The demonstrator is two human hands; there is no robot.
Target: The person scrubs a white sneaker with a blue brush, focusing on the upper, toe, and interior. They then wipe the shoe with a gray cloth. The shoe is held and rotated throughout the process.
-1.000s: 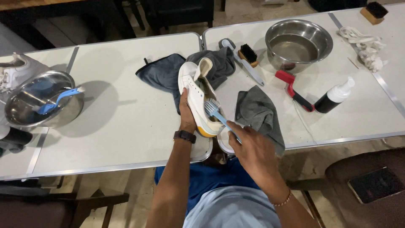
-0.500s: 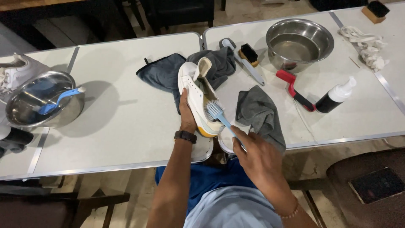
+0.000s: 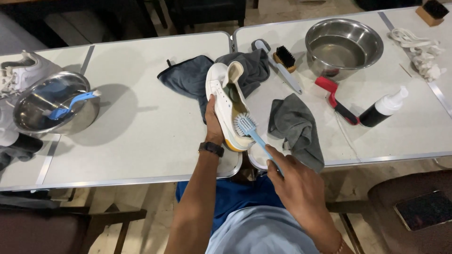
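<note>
Underneath, two white folding tables (image 3: 141,136) meet over tiled floor (image 3: 155,211).

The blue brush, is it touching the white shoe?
Yes, the blue brush has its bristles pressed against the white shoe.

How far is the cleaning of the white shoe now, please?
Done: the shoe has its laces out; a pile of white laces lies at the far right.
In hand: the left hand holds the shoe on its side while the right hand presses a blue brush on its sole edge.
Left: the grey cloth lies unused beside it; how clean the shoe is cannot be judged.
</note>
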